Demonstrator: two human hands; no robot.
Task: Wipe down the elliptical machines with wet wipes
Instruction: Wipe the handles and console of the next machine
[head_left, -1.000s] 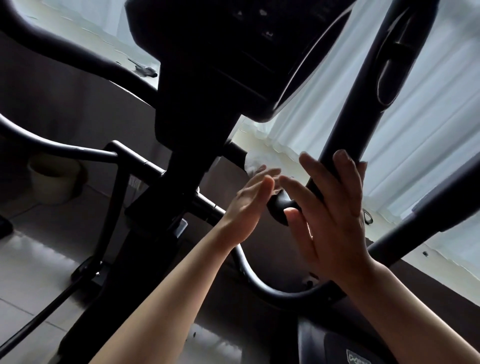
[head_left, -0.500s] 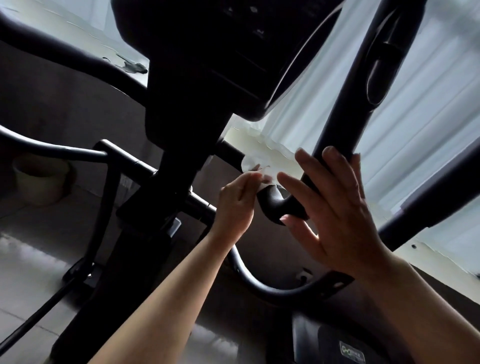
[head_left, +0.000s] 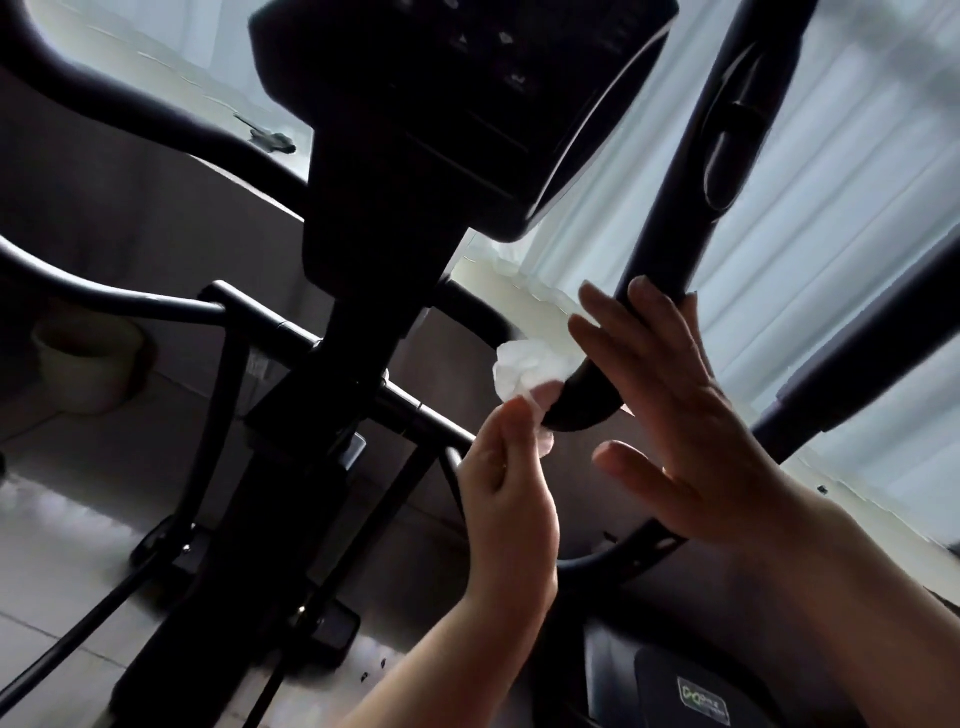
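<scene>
So the view is looking up from low down at a black elliptical machine, everything pretty dark against the bright window. The left hand pinches a crumpled white wet wipe between thumb and fingertips, fingers curled in around it, and the wipe sits right up against the rounded lower end of the black handlebar, touching or almost touching it, hard to say which in this light. The right hand is spread wide with straight fingers, palm laid flat against that same bar just above its curved end, a couple of fingertips reaching up over the tube and the thumb sticking out below. It's not gripping anything, just resting on it. Above both hands hangs the console, seen from underneath, with a few faint button marks. White curtains fill the right side behind the bar. Off to the left there's a pale pot sitting on the floor near the wall, well apart from the hands. At the bottom right a small green logo shows on a dark part of the machine, too small to read.
</scene>
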